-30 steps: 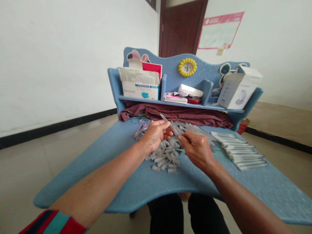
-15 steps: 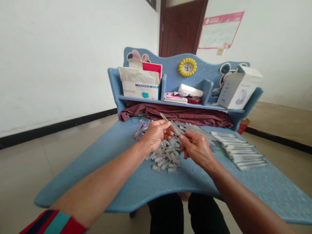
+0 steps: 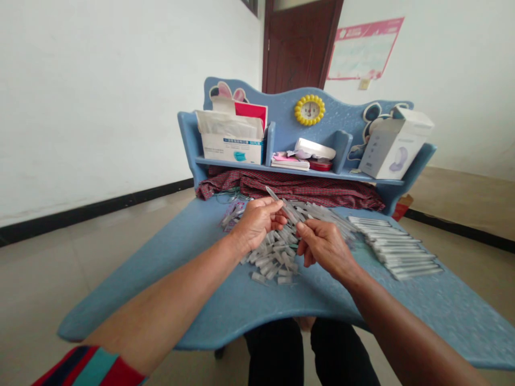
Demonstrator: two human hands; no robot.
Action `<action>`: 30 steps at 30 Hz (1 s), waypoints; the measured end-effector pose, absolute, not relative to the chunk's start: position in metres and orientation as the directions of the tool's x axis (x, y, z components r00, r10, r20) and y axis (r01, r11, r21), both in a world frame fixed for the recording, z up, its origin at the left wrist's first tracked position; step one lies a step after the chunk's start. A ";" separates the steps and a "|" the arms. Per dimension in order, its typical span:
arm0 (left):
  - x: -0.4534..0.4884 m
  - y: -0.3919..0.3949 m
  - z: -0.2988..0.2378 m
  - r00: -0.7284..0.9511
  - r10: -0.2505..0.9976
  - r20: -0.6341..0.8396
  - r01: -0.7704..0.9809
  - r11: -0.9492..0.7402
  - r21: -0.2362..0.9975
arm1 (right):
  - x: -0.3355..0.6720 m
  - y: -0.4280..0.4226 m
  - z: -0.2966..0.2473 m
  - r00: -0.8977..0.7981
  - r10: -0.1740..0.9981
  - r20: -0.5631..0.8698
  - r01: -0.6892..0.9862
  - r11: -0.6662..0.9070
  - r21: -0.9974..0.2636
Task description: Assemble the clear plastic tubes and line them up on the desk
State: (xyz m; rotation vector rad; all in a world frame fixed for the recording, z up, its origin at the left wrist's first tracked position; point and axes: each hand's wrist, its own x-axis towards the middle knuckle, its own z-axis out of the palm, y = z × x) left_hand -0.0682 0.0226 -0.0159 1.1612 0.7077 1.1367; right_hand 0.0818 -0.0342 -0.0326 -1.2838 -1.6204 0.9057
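Observation:
Between both hands, over the middle of the desk, is a slim clear pen-like tube (image 3: 292,213), tilted with its narrow end pointing up and left. My left hand (image 3: 261,220) pinches it near its middle with thumb and forefinger. At its lower right end, the thumb and fingers of my right hand (image 3: 322,238) are closed on it. Below and around the hands lies a loose pile of short translucent caps (image 3: 276,257). More long clear tubes (image 3: 338,220) lie behind my right hand. To the right, several pen-like sticks (image 3: 396,249) with dark ends are lined up in a row.
The blue desk (image 3: 177,257) has a raised shelf holding a mask box (image 3: 233,147), notepads (image 3: 289,162) and a white box (image 3: 396,147). A checked cloth (image 3: 289,190) is bunched below the shelf. Small purple-and-clear packets (image 3: 232,214) lie left of the pile.
Almost nothing differs. Both hands stay in place on the same tube, and the pile and the row look the same.

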 end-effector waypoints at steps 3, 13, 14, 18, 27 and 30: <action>-0.068 0.022 -0.017 0.334 0.934 0.123 -0.306 -0.016 0.952 | 0.082 -0.035 -0.034 -0.116 0.983 0.141 0.285 0.169 -0.944; -0.068 0.022 -0.016 0.394 0.902 0.174 -0.361 -0.022 0.932 | 0.085 -0.039 -0.027 -0.276 0.961 -0.036 -0.203 -0.094 -0.975; -0.069 0.022 -0.016 0.402 0.898 0.181 -0.366 -0.023 0.930 | 0.087 -0.038 -0.027 -0.309 0.950 -0.039 -0.242 -0.118 -0.963; -0.070 0.023 -0.017 0.427 0.881 0.202 -0.381 -0.027 0.924 | 0.091 -0.035 -0.030 -0.427 0.904 -0.035 -0.353 -0.202 -0.914; -0.070 0.022 -0.017 0.428 0.878 0.213 -0.358 -0.052 0.932 | 0.086 -0.039 -0.032 -0.361 0.932 -0.033 -0.267 -0.137 -0.954; -0.069 0.022 -0.017 0.434 0.875 0.216 -0.346 -0.060 0.936 | 0.085 -0.040 -0.033 -0.296 0.955 -0.024 -0.241 -0.099 -0.966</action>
